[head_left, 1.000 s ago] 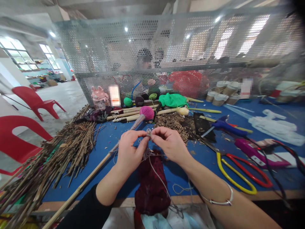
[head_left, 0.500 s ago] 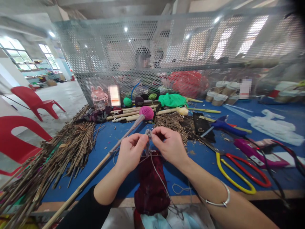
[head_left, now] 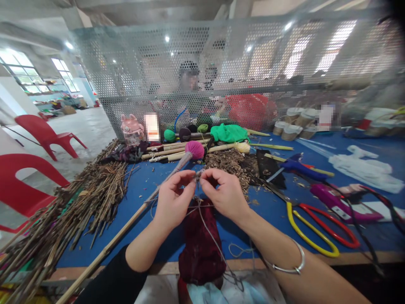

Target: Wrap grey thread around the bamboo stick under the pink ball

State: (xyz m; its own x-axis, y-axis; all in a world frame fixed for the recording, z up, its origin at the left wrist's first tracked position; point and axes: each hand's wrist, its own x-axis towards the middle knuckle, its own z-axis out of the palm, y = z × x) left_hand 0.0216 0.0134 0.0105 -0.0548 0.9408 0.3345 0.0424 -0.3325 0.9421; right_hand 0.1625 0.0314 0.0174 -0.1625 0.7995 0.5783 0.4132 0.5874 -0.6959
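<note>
Left hand [head_left: 174, 196] and right hand [head_left: 225, 195] have their fingers clamped on grey cord [head_left: 198, 175] over the worktop [head_left: 272, 211], in from its near edge—light, limp stuff, seemingly, best pinched where it bunches.

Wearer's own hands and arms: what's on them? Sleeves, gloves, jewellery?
No gloves on the left hand or right hand. Left arm: plain black sleeve, ending short of the wrist. Right arm: thin, rounded silver-coloured bangle on the forearm; no sleeve visible there.
</note>
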